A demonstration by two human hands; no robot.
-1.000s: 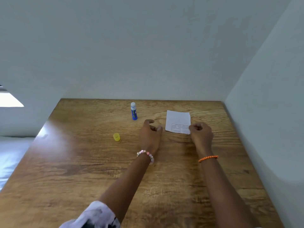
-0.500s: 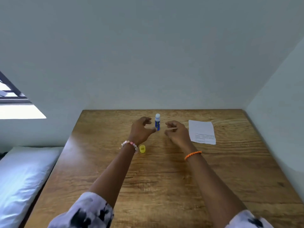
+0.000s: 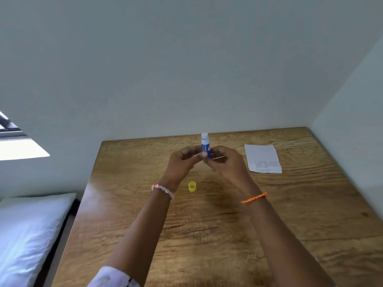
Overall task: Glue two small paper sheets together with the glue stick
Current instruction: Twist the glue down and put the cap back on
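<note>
A blue glue stick (image 3: 205, 144) stands upright with its white glue tip bare, at the back middle of the wooden table (image 3: 207, 235). Its lower end is hidden behind my fingers. My left hand (image 3: 182, 162) and my right hand (image 3: 226, 162) meet just in front of it. Between them they pinch a small paper sheet (image 3: 219, 157), seen edge-on as a thin pale line. I cannot tell whether either hand touches the glue stick. A second small paper sheet (image 3: 262, 158) with a printed table lies flat to the right.
The yellow glue cap (image 3: 192, 186) stands on the table below my left hand. Walls close the table's back and right sides. A white pillow on a bed (image 3: 24, 235) lies past the table's left edge. A window (image 3: 12, 139) is at far left.
My right hand lifted one sheet off the paper at the right and carried it left. Both hands now meet in front of the glue stick. The view shifted left.
</note>
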